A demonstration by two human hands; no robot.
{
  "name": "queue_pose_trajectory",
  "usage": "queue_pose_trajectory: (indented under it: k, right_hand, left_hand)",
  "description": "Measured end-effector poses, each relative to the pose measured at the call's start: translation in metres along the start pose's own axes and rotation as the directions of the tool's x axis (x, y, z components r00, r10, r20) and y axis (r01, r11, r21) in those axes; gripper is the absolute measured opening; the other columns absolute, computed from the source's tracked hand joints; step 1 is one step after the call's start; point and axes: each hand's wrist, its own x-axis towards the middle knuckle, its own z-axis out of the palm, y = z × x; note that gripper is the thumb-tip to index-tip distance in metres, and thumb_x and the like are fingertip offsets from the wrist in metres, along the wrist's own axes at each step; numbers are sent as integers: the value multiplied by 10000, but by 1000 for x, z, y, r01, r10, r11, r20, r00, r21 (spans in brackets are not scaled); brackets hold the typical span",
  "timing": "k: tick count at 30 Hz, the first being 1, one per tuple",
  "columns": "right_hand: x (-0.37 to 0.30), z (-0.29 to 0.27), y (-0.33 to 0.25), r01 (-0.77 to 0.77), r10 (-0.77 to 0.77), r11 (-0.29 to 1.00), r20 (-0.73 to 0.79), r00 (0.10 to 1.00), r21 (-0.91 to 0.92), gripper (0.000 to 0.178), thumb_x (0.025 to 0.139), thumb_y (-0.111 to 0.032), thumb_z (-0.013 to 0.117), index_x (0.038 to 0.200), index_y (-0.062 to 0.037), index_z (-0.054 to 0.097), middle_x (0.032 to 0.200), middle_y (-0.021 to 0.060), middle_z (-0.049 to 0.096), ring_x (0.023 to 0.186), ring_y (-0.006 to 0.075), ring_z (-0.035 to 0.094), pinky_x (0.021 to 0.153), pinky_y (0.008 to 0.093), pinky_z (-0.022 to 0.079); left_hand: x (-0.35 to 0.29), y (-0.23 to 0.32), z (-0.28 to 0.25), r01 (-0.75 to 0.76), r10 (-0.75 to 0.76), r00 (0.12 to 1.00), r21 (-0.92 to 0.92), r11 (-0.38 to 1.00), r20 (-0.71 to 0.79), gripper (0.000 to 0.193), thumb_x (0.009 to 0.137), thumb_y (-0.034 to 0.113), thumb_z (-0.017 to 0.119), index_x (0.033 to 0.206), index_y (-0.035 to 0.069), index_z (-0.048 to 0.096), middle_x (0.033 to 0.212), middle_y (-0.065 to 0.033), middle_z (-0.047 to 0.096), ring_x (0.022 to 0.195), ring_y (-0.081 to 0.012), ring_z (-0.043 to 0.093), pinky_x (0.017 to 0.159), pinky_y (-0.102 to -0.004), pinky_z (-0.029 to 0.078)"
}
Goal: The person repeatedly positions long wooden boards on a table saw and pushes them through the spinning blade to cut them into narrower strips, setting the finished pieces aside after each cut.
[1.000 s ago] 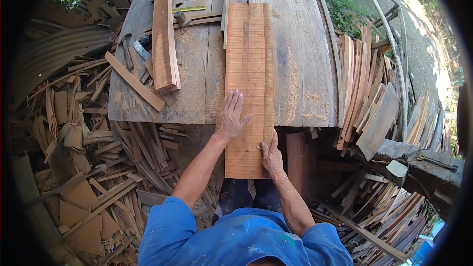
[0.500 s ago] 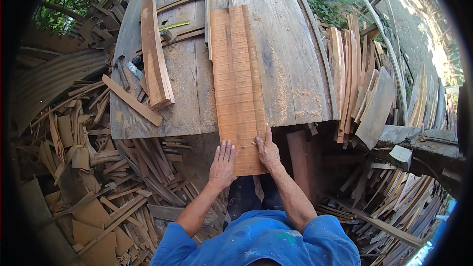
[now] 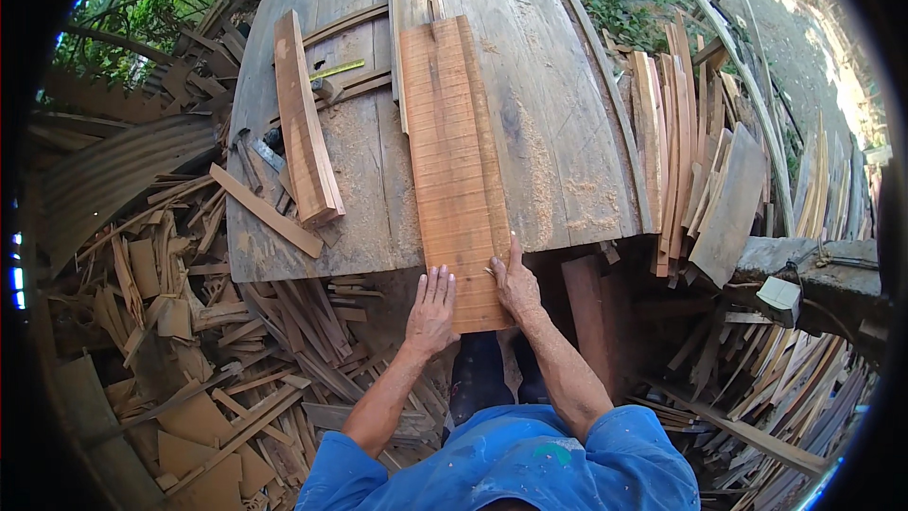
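A long reddish-brown wooden board (image 3: 454, 161) lies lengthwise on the wooden worktable (image 3: 586, 142), its near end jutting past the front edge toward me. My left hand (image 3: 432, 312) rests on the near left edge of the board, fingers straight and flat. On the opposite edge, my right hand (image 3: 515, 289) grips the board, thumb on top and index finger stretched along the side. At the far end, a thin upright piece (image 3: 431, 11) meets the board. A narrow wooden strip (image 3: 396, 47) runs along its left side.
Left on the table lie a thick timber piece (image 3: 305, 123), crossbars, a yellow measuring tape (image 3: 339, 68) and a loose slat (image 3: 265, 211). Sawdust (image 3: 537, 180) covers patches. Offcuts (image 3: 199, 322) heap up at left; upright boards (image 3: 676, 142) and a concrete ledge (image 3: 804, 265) stand right.
The board has slid slightly away from me over the table, its far end now reaching the thin upright piece. Both hands have moved along with it. The view has shifted a little.
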Motion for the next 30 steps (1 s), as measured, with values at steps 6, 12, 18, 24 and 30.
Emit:
queue_pose_trajectory:
  k: [6,12,18,24,30]
  right_hand:
    - [8,-8,-8,-3,3,997,-2,1000,-78,741,1030,-470,477,1591,-136,126,873,329,690,817,522,678,744,599,535]
    - [10,-44,-49,-21,44,943,61,997,-333,741,994,-491,528,1580,-126,259,1238,331,593,1158,443,601,949,578,470]
    - [86,-7,-44,228,-340,860,-181,923,-457,706,979,-417,563,1566,-96,338,1594,273,270,1470,407,305,1176,592,240]
    - [112,-3,-45,339,-446,842,-188,875,-420,672,1014,-349,517,1576,-61,289,1618,261,224,1489,425,269,1224,593,159]
    - [124,-1,-45,369,-450,862,-191,872,-346,677,1015,-339,515,1576,-47,274,1621,264,212,1489,427,269,1229,580,174]
  left_hand:
    - [9,-2,0,1,-1,1000,29,1000,-7,1276,520,471,910,1504,-94,326,1596,-295,278,1508,-424,242,1253,-513,182]
    - [11,-4,-4,17,-17,1000,51,999,-2,1285,510,459,917,1504,-96,321,1596,-293,279,1503,-428,252,1244,-527,195]
    - [7,-10,-1,14,-14,1000,34,999,20,1292,503,462,919,1507,-88,320,1596,-285,284,1507,-416,251,1237,-539,206]
    - [12,-14,1,-4,4,1000,31,1000,-17,1316,506,499,913,1509,-95,301,1599,-295,267,1518,-419,227,1245,-522,190]
    - [18,-19,6,-17,18,999,26,1000,-42,1336,494,485,917,1509,-106,281,1599,-303,260,1520,-419,218,1258,-492,181]
